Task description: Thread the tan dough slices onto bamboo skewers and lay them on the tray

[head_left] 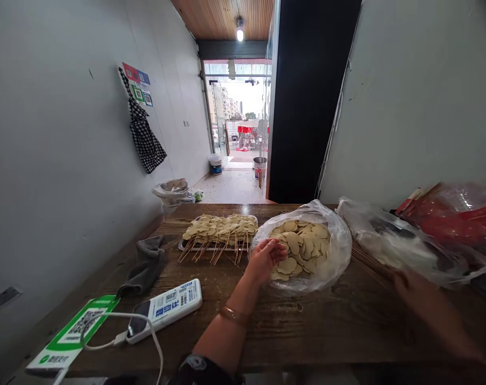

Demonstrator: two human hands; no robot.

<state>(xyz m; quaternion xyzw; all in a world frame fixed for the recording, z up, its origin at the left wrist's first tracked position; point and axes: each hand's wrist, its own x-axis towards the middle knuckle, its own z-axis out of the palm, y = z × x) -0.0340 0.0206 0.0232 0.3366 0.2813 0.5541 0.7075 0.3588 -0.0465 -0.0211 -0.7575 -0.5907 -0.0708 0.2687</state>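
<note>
My left hand is at the near left rim of a clear plastic bag, over the food inside. Its fingers are curled together, and whatever they may hold is hidden. Pale, thin, roundish slices, like potato slices, fill the bag. Off to the right, my right hand is smeared by motion at the near end of a bundle of thin wooden skewers; its grip does not show. Left of the bag, skewered slices lie piled on a tray, sticks pointing toward me.
On the table's left lie a grey cloth, a white power bank with a white cable, and a green QR-code card. Another plastic bag and a red bag lie at the right by the wall.
</note>
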